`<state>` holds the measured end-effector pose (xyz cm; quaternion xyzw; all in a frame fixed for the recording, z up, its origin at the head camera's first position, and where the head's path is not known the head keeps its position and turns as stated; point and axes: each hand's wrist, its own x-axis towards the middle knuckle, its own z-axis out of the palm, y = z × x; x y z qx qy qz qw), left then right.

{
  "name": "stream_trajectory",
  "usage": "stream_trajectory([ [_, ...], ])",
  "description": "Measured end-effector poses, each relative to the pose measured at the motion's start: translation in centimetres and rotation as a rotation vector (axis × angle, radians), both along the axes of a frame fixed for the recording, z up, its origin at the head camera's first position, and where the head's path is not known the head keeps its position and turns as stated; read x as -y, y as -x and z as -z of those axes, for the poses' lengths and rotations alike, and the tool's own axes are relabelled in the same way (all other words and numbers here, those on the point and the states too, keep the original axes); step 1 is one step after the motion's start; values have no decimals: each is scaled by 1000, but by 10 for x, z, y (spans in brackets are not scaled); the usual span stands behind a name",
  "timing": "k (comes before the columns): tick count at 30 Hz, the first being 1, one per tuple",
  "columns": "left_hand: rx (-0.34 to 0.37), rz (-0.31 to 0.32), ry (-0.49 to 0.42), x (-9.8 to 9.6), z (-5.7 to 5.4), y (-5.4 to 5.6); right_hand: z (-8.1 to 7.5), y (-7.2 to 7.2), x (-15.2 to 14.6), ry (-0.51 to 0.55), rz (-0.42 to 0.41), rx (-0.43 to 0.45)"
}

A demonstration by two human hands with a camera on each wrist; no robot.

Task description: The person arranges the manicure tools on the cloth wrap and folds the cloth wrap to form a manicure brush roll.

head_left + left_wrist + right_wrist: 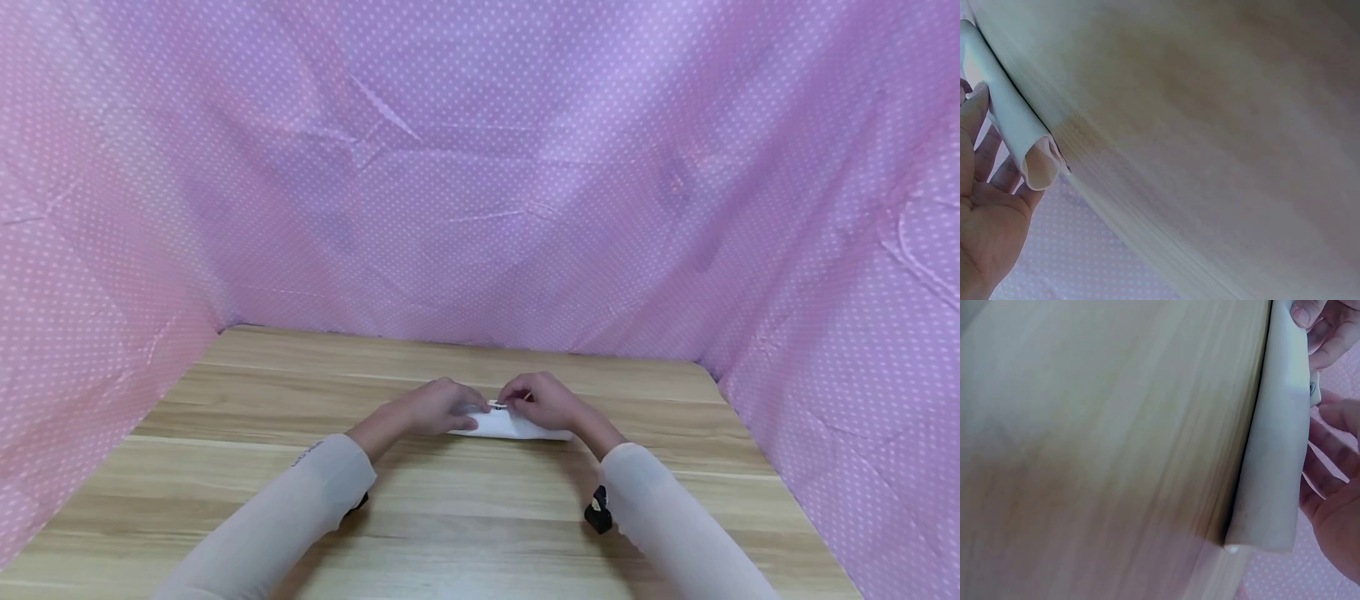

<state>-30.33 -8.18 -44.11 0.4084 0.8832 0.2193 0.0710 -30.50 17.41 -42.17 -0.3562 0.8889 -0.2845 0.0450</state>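
A white rolled-up piece of soft, fabric-like material (512,425) lies across the wooden table, its long side toward me. In the left wrist view its open end shows a hollow, looped fold. My left hand (444,407) grips the roll's left part, thumb on the near face and fingers behind. A small white tab (1315,389) with a dark round spot sticks out from the roll's far edge, between the two hands. My right hand (546,402) is bent over the right half, fingertips at this tab and other fingers behind the roll (1272,444).
The wooden table (450,517) has rounded far corners. Pink cloth with white dots (480,208) hangs round its back and both sides. A black wrist device (598,511) hangs below the right sleeve; part of another shows under the left sleeve.
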Motion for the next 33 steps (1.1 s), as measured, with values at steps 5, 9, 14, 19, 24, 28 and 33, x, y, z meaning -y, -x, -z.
stream_trajectory([
  [5,4,4,-2,0,1,1,-2,4,8,-14,48,69],
  [9,-3,15,-9,0,1,1,-4,8,14,-18,66,136],
  [14,-4,19,-15,0,0,0,-9,15,17,-29,79,241],
  [19,9,31,-24,1,-2,0,-13,22,18,-35,143,374],
  [24,20,31,-8,0,-1,1,-16,26,19,-79,260,477],
  [28,32,22,0,0,-3,-1,-19,27,21,-129,285,501],
  [33,32,32,2,1,-4,-2,-18,30,23,-176,275,487],
])
